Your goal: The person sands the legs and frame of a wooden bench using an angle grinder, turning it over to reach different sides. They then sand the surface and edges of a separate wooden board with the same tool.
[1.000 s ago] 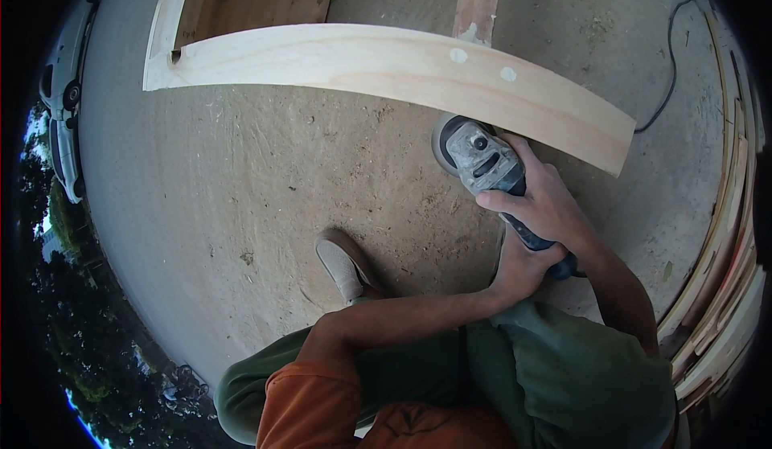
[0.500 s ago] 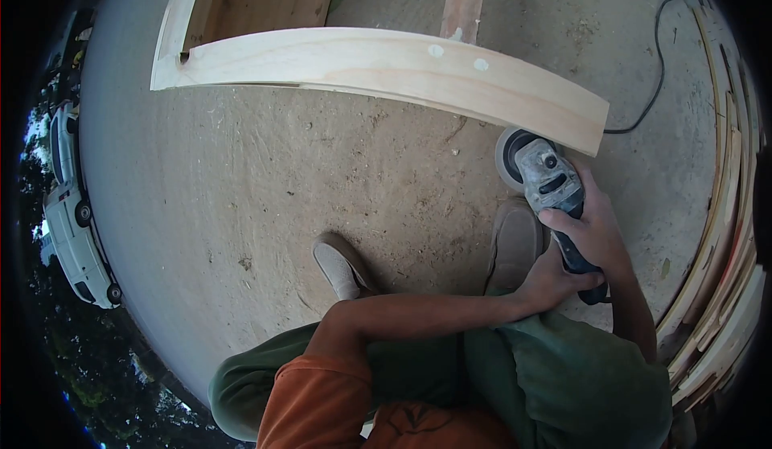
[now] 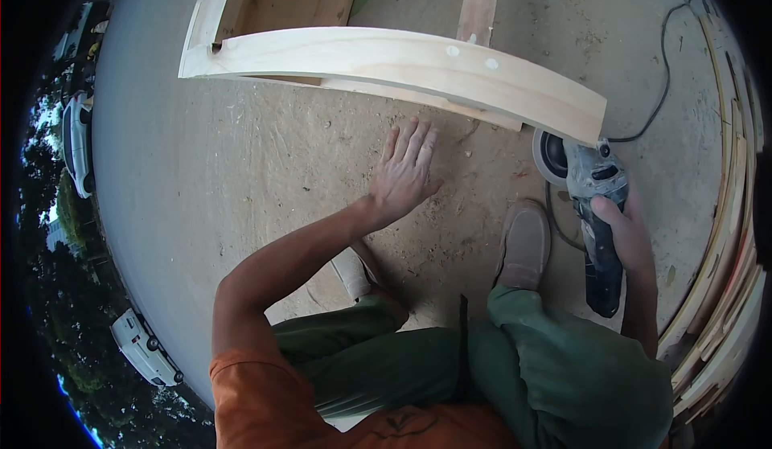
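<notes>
My right hand (image 3: 627, 228) is wrapped round the body of an angle grinder (image 3: 599, 200), thumb along its top. The round disc (image 3: 552, 156) on the grinder's head sits close under the right end of a pale curved wooden board (image 3: 402, 65). My left hand (image 3: 404, 168) holds nothing; its fingers are stretched out toward the board's lower edge, above the dusty floor. The board forms the near side of a wooden frame (image 3: 211, 7), with two whitish round spots near its right part.
A black power cord (image 3: 664, 63) curves over the concrete floor at right. Long wood strips (image 3: 724, 280) are stacked along the right edge. A wooden crosspiece (image 3: 480, 3) runs away behind the board. My shoes (image 3: 524, 244) stand below it. Parked vehicles (image 3: 145, 346) show far left.
My left hand has let go of the grinder's rear and moved left and up, fingers spread. The grinder, in my right hand, has shifted slightly right. The view has turned a little.
</notes>
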The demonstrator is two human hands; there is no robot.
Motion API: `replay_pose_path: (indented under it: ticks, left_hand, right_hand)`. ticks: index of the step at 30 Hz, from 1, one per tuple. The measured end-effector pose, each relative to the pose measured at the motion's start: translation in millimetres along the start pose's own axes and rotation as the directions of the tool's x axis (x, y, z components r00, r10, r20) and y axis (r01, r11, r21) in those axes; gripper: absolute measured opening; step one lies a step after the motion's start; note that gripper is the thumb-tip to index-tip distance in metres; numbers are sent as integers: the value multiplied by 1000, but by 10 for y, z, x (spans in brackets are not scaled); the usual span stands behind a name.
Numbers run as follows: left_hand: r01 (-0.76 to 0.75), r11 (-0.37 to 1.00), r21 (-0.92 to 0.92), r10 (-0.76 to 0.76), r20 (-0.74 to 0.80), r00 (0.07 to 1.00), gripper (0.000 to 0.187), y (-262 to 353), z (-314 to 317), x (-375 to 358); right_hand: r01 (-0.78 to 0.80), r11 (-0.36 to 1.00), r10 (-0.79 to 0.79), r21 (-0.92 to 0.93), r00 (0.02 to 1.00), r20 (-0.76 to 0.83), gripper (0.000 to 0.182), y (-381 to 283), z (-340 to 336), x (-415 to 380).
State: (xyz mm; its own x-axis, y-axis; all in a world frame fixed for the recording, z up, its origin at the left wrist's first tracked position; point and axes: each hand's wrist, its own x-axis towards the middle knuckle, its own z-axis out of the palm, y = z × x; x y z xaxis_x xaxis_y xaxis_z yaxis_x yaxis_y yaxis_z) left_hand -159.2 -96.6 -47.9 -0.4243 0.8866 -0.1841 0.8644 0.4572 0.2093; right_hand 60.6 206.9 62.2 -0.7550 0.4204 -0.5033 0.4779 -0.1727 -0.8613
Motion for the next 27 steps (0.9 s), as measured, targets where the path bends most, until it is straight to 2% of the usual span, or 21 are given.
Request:
replay_pose_path:
  ticks: [1,3,4,9,10,11,13,15,16,17,19,20,21,23,25,26,27]
  left_hand:
    - [0,1000,4,0,-2,1000,96,-127,36,82]
    - [127,985,114,-116,-99,988,103,-287,131,202]
    - [119,986,117,-101,-147,984,106,-293,191,266]
    - [65,996,60,-57,-127,990,108,58,334,458]
    - [44,999,31,-41,-113,993,109,165,337,467]
    - [48,998,29,-44,-117,992,109,255,329,490]
    - [94,994,57,-90,-58,994,114,402,328,531]
    - [89,996,3,-88,-136,987,114,485,300,531]
    - [115,993,-27,-117,-91,989,114,543,230,542]
    - [142,988,-58,-145,-43,989,113,613,159,537]
    - [131,984,-123,-140,-73,987,107,758,127,525]
    - [47,974,-223,-40,38,998,102,851,102,514]
    - [-28,944,-328,75,132,988,98,958,100,515]
    - [-87,926,-367,137,112,984,80,1307,210,483]
    - [-208,936,-283,150,-214,965,62,1705,398,563]
    - [-241,838,-489,243,-61,968,56,1691,91,592]
    - [-228,702,-674,368,70,927,51,1678,-299,612]
  right_hand:
    - [4,1000,-4,2,1000,1,70,-15,-21,10]
    - [-7,997,12,80,998,-64,67,-49,-72,3]
    - [-24,998,29,65,996,-85,64,-26,-134,1]
    - [-86,994,95,63,983,-157,59,-27,-326,-38]
    - [-90,994,102,65,972,-211,58,-37,-339,-48]
    - [-91,994,105,67,959,-264,57,-42,-356,-51]
    - [-70,996,81,50,960,-266,57,-10,-447,-59]
    - [-145,985,168,94,924,-342,57,-28,-477,-76]
    - [-109,986,154,125,885,-439,55,-71,-373,-75]
    - [-108,988,146,110,885,-442,55,-97,-371,-91]
    - [-114,986,160,122,856,-491,53,-185,-381,-113]
    - [-113,988,154,107,810,-565,50,-271,-287,-135]
    - [-107,990,139,89,809,-571,50,-309,-284,-154]
    - [-24,994,77,111,856,-512,50,-359,-350,-223]
    - [0,997,44,77,827,-560,49,-559,-170,-308]
    - [29,996,30,88,799,-600,50,-649,-82,-345]
    - [58,994,18,97,768,-641,50,-719,1,-397]
